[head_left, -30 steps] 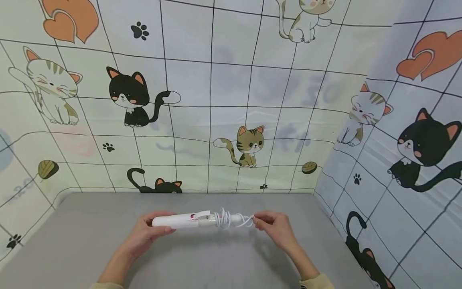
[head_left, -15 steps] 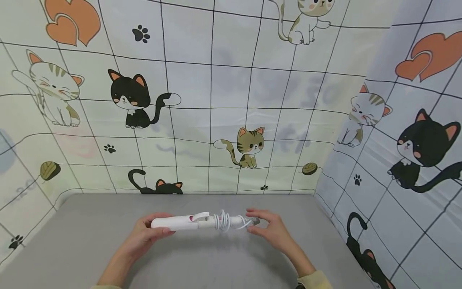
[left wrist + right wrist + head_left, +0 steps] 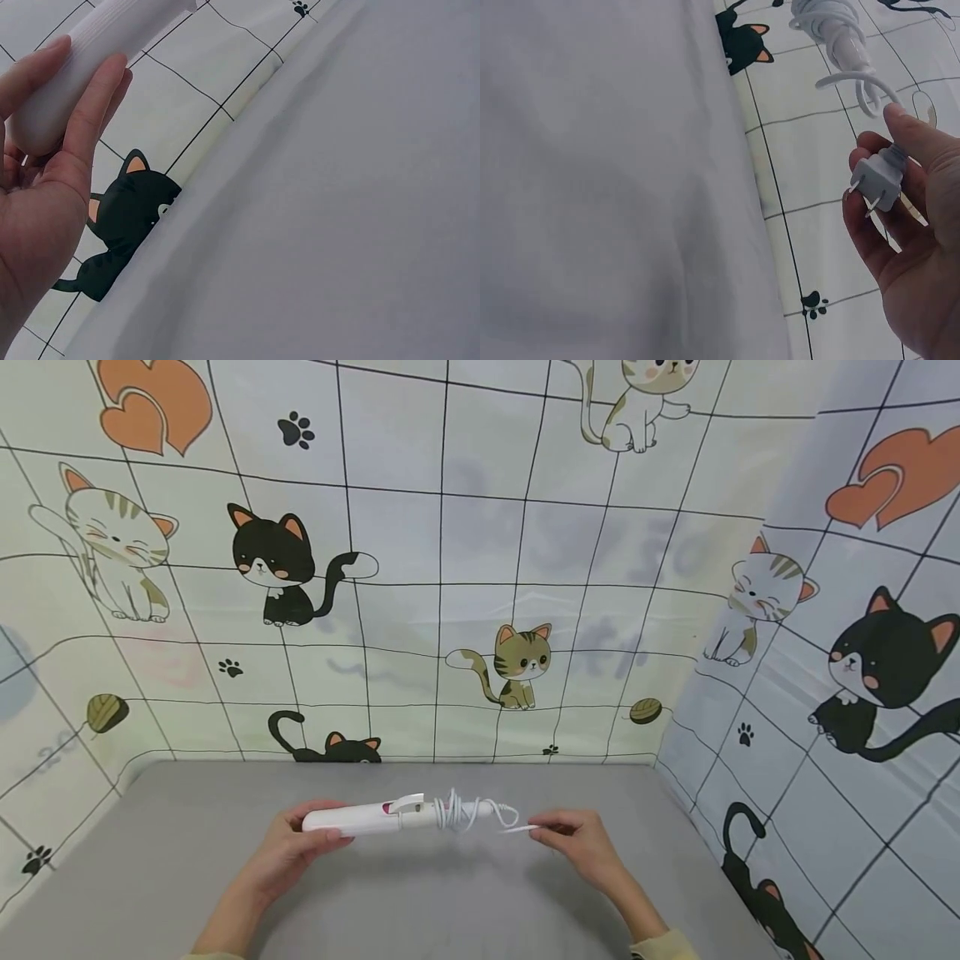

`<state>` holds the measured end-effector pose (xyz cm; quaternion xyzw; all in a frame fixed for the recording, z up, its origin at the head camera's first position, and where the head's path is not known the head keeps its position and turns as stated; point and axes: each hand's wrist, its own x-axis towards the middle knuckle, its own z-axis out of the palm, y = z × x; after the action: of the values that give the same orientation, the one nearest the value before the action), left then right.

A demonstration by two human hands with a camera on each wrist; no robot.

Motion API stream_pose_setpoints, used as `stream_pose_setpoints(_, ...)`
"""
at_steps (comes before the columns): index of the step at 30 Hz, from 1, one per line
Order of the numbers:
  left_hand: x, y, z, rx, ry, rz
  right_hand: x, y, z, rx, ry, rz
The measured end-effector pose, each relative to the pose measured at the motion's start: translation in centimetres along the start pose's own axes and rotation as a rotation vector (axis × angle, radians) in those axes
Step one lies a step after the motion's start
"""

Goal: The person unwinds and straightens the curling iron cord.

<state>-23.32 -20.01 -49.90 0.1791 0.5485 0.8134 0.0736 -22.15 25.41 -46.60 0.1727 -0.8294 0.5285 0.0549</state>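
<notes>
A white curling iron [image 3: 356, 819] with a lever on top is held level above the table, its white cord [image 3: 452, 812] wound in several coils round the right part. My left hand [image 3: 296, 843] grips its smooth left end; in the left wrist view the fingers and thumb lie round the white barrel [image 3: 82, 67]. My right hand [image 3: 585, 847] pinches the cord's free end to the right of the curling iron. In the right wrist view the two-pin plug [image 3: 877, 180] lies within that hand's fingers, its prongs bare, with a loop of cord [image 3: 855, 76] above the thumb.
The grey table [image 3: 420, 910] lies beneath both hands. Behind it and at the right hangs a white cloth [image 3: 397, 535] with grid lines and printed cats.
My right hand opened around the plug end, then took the cord end and drew it away from the curling iron. A cord loop now stands looser. The curling iron shifted slightly left.
</notes>
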Motion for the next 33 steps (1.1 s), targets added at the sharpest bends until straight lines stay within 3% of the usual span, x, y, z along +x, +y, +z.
stream_pose_setpoints(6, -0.1, 0.2, -0.6, 0.000, -0.013, 0.009, -0.9, 0.8, -1.6, 0.004, -0.029, 0.033)
stream_pose_setpoints(15, -0.5, 0.4, -1.3, 0.002, -0.049, 0.033, -1.7, 1.9, -3.7, -0.039, 0.015, 0.071)
stream_pose_setpoints(25, -0.4, 0.1, -1.3, 0.007, -0.062, 0.027, -1.9, 2.6, -3.4, -0.026, -0.066, -0.011)
stream_pose_setpoints(33, -0.4, 0.0, -1.1, 0.004, -0.068, 0.015, -1.4, 2.2, -2.7, -0.185, -0.111, -0.017)
